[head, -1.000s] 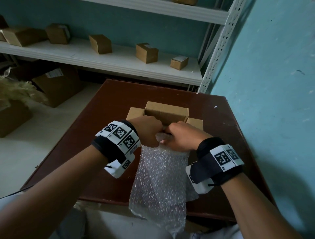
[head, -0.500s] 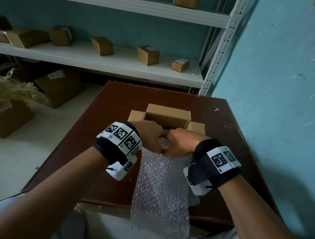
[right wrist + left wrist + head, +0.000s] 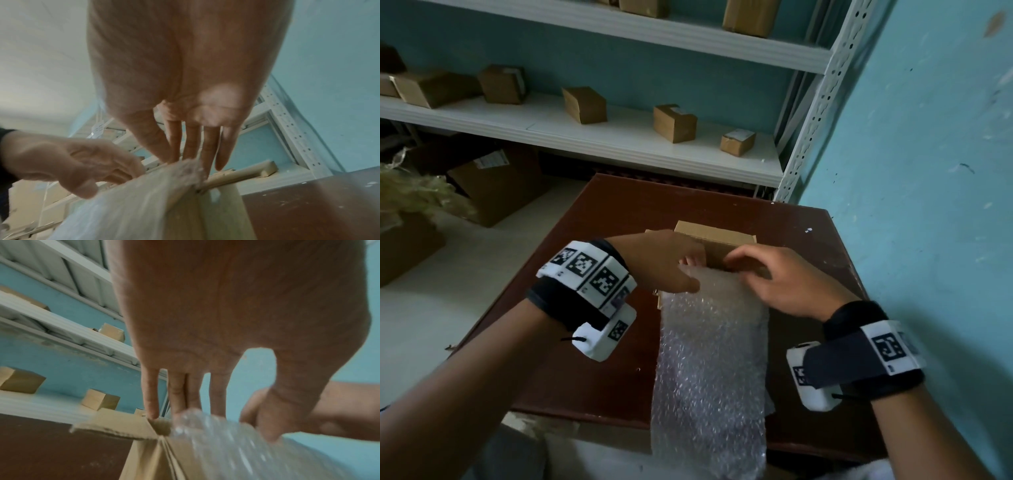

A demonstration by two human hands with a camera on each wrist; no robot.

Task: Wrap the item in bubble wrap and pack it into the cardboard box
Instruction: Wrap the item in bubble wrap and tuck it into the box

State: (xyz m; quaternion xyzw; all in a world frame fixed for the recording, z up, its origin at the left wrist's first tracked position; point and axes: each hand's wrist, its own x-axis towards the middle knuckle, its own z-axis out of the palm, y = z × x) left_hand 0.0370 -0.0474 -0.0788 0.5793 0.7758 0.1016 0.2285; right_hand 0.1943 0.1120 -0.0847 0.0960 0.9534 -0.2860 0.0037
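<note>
An open cardboard box point(image 3: 717, 236) stands on the brown table point(image 3: 585, 342). A long sheet of bubble wrap point(image 3: 709, 359) runs from the box's near rim down over the table's front edge. My left hand point(image 3: 690, 272) pinches the wrap's far end, thumb on the near side and straight fingers behind it, over the box's left corner point(image 3: 123, 425). My right hand point(image 3: 739, 270) reaches in from the right, and its straight fingers point(image 3: 205, 146) touch the wrap's top edge point(image 3: 185, 167). The item itself is hidden.
A white metal shelf point(image 3: 619, 137) with several small cardboard boxes runs behind the table. A turquoise wall point(image 3: 911, 205) stands close on the right. Larger cartons point(image 3: 493, 185) sit on the floor to the left.
Both hands were fists bunched together on the wrap's end. Now their fingers are stretched out, the hands are a little apart, and the wrap lies flatter.
</note>
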